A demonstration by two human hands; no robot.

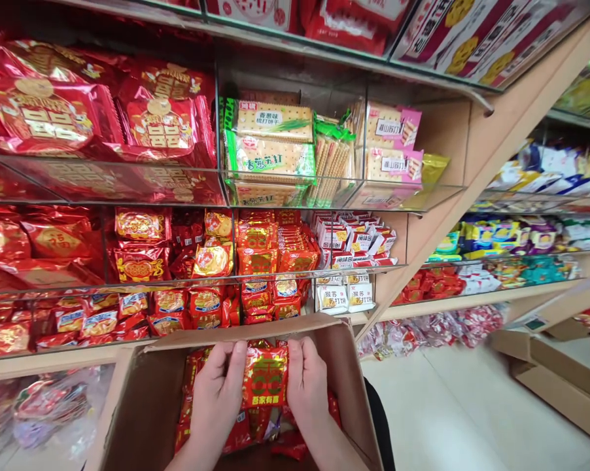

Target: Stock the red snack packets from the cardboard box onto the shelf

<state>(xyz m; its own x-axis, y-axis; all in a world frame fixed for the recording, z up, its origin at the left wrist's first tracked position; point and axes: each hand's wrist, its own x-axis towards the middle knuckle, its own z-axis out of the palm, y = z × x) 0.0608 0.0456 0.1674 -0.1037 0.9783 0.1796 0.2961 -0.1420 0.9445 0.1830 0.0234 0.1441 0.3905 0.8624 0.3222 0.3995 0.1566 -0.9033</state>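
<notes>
Between my two hands is a red snack packet with gold and green print, held over an open cardboard box. My left hand pinches its left edge between thumb and fingers. On the right edge my right hand grips in the same way. More red packets lie in the box underneath, partly covered by my hands and wrists. Just behind the box's far wall, red packets of a similar look stand stacked in a clear shelf bin.
Shelves with clear fronts rise before me, filled with red packets, green-edged crackers and white packets. A slanted wooden panel divides them from shelves at right. Another cardboard box sits on the tiled floor.
</notes>
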